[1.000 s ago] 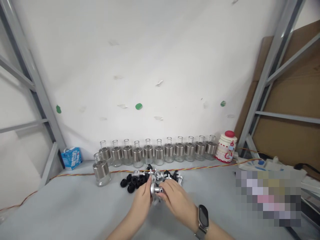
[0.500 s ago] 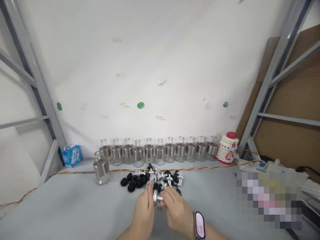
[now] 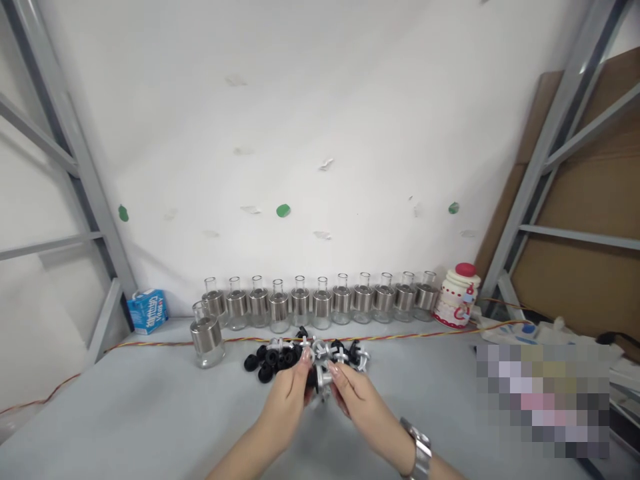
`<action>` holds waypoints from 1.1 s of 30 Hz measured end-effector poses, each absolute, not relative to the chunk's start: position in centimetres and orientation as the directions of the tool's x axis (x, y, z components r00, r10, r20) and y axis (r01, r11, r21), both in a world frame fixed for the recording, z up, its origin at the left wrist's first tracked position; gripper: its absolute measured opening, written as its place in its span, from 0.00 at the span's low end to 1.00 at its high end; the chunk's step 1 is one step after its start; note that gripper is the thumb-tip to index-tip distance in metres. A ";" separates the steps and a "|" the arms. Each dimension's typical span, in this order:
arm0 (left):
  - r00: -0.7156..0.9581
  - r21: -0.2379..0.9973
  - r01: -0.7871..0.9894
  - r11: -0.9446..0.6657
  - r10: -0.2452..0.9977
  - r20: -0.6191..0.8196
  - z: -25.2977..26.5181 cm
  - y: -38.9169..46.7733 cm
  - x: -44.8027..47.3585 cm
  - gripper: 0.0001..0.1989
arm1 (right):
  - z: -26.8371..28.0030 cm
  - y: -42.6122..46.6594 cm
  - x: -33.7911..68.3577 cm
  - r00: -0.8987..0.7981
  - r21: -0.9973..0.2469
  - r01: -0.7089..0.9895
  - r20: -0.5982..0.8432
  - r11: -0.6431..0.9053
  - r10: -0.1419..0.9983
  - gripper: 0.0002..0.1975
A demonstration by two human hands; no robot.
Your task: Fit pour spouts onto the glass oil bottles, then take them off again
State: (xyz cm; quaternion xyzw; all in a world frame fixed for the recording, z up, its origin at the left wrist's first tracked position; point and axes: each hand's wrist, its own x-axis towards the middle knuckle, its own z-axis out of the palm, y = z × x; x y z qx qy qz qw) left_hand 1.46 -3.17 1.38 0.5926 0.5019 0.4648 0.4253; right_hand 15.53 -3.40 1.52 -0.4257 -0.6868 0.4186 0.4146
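Observation:
Between my two hands, above the grey table, is a small bottle-top piece with a silver stem and flange (image 3: pixel 325 378) and a black rubber part (image 3: pixel 312 378). My left hand (image 3: pixel 286 400) is closed around the black side, thumb on top. My right hand (image 3: pixel 361 402) pinches the silver side; part of the piece is hidden by fingers. Just beyond my fingertips lies a pile of loose parts: black rubber stoppers (image 3: pixel 265 372) on the left, silver spouts (image 3: pixel 361 360) on the right, some mixed with black ones.
Several glass bottles (image 3: pixel 279 308) with metal sleeves stand in a row along the wall. One bottle (image 3: pixel 207 339) stands nearer on the left. A red-and-yellow twisted wire (image 3: pixel 420 335) crosses the table. A blue carton (image 3: pixel 149 311) and a red-lidded jar (image 3: pixel 457 298) flank the row.
My right wrist has rolled, so the watch band faces up instead of the screen. The black rubber part now shows beside the silver flange between my hands. The view has shifted slightly.

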 end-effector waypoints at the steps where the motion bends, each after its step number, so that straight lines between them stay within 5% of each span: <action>1: 0.073 0.951 0.241 -0.195 0.980 0.183 1.5 -3.4 1.3 0.23 | 1.4 -3.4 15.5 -0.289 -0.946 0.202 0.189 0.253 0.938 0.19; 5: 0.167 0.859 0.357 -0.367 0.930 0.328 2.1 -4.0 0.9 0.18 | 1.0 -3.3 15.1 -0.270 -0.988 0.070 0.115 0.138 0.956 0.21; 18: 0.142 0.753 0.578 -0.314 0.947 0.287 -0.3 -3.7 1.5 0.15 | -0.5 -2.8 13.7 -0.280 -0.985 -0.148 -0.044 -0.088 0.959 0.28; 27: 0.155 0.905 0.335 -0.263 0.963 0.222 0.8 -2.9 0.7 0.23 | 0.8 -2.8 14.3 -0.431 -0.929 -0.245 -0.153 -0.278 0.889 0.27; 33: -0.081 0.843 0.464 -0.271 0.935 0.345 1.6 -1.1 -2.1 0.15 | 2.1 -0.2 17.0 -0.148 -0.997 -0.048 -0.052 -0.060 0.988 0.26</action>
